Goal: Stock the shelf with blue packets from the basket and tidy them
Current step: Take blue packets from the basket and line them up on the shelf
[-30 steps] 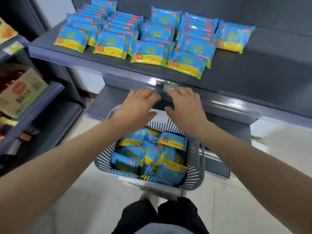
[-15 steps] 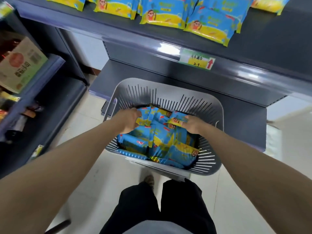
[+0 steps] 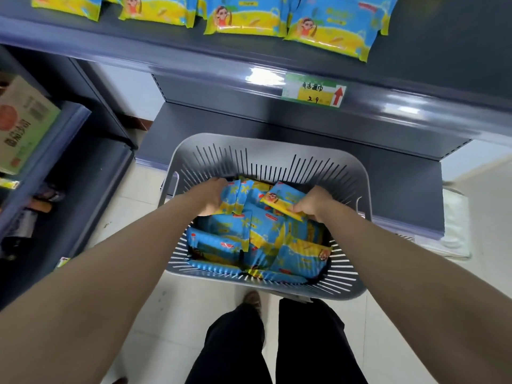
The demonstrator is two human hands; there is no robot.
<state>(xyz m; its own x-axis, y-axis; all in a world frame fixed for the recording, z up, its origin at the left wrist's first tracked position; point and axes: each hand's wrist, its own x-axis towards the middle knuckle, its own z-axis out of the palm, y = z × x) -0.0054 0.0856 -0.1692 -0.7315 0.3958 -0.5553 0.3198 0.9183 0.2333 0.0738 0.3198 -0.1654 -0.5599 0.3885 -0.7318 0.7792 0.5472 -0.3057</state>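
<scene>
Both hands are inside the grey slotted basket (image 3: pixel 277 151) in the middle of the frame: the left hand (image 3: pixel 212 196) is closed around some upright blue packets (image 3: pixel 235 199) at the far left side of the pile, and the right hand (image 3: pixel 314 202) pinches the yellow lower edge of one packet (image 3: pixel 284 199), which is tilted and raised above the others. More packets (image 3: pixel 249 239) lie loosely in the basket. At the top of the frame, a row of packets (image 3: pixel 329 26) lies on the dark shelf (image 3: pixel 443 51), above a price label (image 3: pixel 314 90) on its front edge.
</scene>
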